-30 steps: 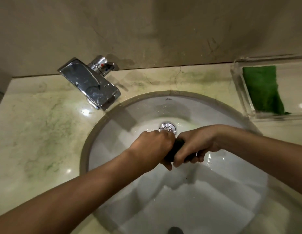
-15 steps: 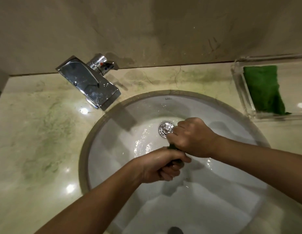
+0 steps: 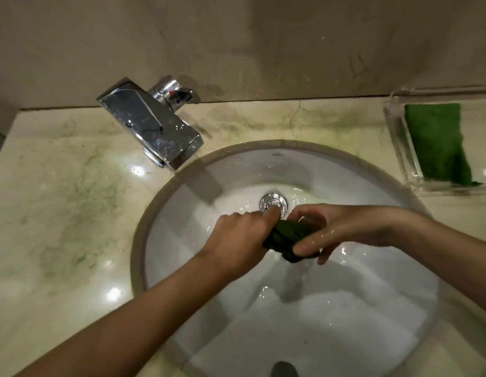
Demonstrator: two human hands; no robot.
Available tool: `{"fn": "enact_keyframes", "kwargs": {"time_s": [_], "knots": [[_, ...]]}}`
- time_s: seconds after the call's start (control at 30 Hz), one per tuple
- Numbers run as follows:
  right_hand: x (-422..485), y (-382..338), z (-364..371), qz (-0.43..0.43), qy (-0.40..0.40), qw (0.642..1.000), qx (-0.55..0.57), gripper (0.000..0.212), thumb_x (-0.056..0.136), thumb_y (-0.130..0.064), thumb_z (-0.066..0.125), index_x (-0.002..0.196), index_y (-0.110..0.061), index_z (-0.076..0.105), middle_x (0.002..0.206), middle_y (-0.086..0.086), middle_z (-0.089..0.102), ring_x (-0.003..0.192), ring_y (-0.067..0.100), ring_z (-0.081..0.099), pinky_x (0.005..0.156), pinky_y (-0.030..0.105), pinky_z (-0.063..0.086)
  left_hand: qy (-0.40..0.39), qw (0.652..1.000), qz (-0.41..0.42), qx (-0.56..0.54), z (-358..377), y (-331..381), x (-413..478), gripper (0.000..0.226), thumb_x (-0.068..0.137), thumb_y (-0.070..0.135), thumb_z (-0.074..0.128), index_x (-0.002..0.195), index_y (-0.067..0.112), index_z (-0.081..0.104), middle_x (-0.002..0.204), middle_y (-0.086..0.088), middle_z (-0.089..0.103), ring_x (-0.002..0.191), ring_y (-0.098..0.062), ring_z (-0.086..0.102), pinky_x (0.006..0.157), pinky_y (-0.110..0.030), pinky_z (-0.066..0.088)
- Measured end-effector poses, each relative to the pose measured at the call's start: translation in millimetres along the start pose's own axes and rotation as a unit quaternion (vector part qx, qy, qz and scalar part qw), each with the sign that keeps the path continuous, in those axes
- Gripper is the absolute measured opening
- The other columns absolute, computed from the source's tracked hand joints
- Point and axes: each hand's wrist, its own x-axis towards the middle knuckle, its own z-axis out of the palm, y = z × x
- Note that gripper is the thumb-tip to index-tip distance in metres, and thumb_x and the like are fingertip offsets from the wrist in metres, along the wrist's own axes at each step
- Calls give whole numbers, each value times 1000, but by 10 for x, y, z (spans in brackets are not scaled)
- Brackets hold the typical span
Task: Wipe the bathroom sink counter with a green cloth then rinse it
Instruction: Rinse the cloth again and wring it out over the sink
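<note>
1. The left hand point(image 3: 240, 236) and right hand point(image 3: 337, 229) both grip the green cloth point(image 3: 286, 236), bunched above the sink point(image 3: 331, 170).
2. Wiping seems done; the rinse looks at its last part, the wringing.

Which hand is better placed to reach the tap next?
Left, probably: both hands grip the cloth, but the left hand lies nearer the tap; the right hand would cross over it.

The bunched wet cloth point(image 3: 286, 236) I hold is dark green; the folded cloth point(image 3: 437, 142) far right, brighter green. My cream marble counter point(image 3: 59, 213) is green-veined, the round porcelain sink point(image 3: 345, 308) white, the boxy metal tap point(image 3: 152, 123) silver.
</note>
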Motion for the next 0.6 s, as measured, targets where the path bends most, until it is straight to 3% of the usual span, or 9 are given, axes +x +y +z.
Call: {"fn": "enact_keyframes", "kwargs": {"time_s": [0.1,0.2,0.27,0.33,0.4,0.47,0.5,0.53,0.6], "knots": [[135,23,0,44,-60,993,88,41,73,-27,73,110,-14,61,100,9,68,93,27,66,73,36,55,39,996,81,21,-52,-42,47,27,71,8,64,96,12,56,78,-3,62,59,-31,62,42,-26,30],[255,12,149,86,-84,991,64,19,75,-24,74,85,-12,62,72,6,60,62,19,58,55,26,47,21,990,123,68,-24,-65,98,34,48,6,80,71,10,56,58,-2,54,42,-24,52,40,-16,15],[321,-7,265,101,-10,994,24,26,76,-17,72,60,-17,53,56,3,46,46,15,39,45,24,28,-4,989,113,93,-36,-57,116,33,47,12,82,62,13,53,53,0,52,40,-23,50,48,-15,3],[378,-25,351,93,103,983,-116,31,72,-20,73,55,-16,48,53,1,41,46,16,35,45,24,23,-22,988,85,131,-58,6,117,27,64,22,75,62,18,48,60,0,58,48,-22,53,49,-18,3],[392,-61,374,66,224,910,-342,27,70,-29,70,62,-16,48,58,1,45,56,19,47,48,24,27,-66,990,12,124,-8,88,129,16,85,26,51,72,21,43,82,-1,64,67,-24,55,50,-22,18],[378,-29,384,-25,298,787,-539,26,70,-28,68,62,-19,45,64,4,52,65,27,58,49,24,25,-129,988,-89,13,67,175,122,15,87,27,46,73,21,45,85,-2,63,76,-26,56,59,-25,29],[390,37,352,-82,308,716,-621,33,60,-24,73,56,-20,41,58,5,54,56,29,58,46,22,19,-173,970,-140,-96,89,218,129,19,84,25,50,67,18,45,75,-2,59,71,-25,54,60,-25,31],[398,96,329,-127,310,673,-659,43,44,-20,79,49,-20,36,47,5,52,42,27,54,46,18,11,-216,928,-187,-237,131,226,132,25,81,20,55,58,16,44,60,1,52,60,-21,48,56,-24,30],[438,186,231,-181,322,646,-668,45,30,-12,80,39,-19,36,34,2,43,28,22,43,49,13,9,-267,809,-251,-460,172,247,140,38,77,10,60,47,18,38,44,6,35,43,-13,32,46,-21,23]]}}
